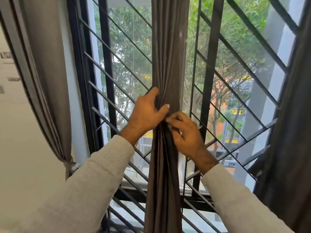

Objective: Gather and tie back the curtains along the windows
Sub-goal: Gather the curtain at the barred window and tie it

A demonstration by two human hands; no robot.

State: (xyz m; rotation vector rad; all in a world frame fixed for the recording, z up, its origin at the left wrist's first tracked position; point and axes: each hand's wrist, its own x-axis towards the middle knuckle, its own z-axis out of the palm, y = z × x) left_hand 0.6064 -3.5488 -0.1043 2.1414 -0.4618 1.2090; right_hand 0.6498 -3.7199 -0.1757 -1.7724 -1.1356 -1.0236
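- I see the dark brown curtain (168, 64) hanging gathered into one narrow column in front of the window grille (117, 68), at the middle post between the two panes.
- My left hand (148, 115) grips the bunched folds from the left side, fingers wrapped behind the fabric and thumb pressed across the front.
- My right hand (185, 132) sits just below and to the right, touching the left hand, its fingertips pinching the folds at the same pinch point.
- Below the hands the fabric falls loose and fans out a little.
- A grey curtain (45, 78) at the left edge of the window is already tied back low down.
- Another dark curtain (289, 132) hangs at the right edge.
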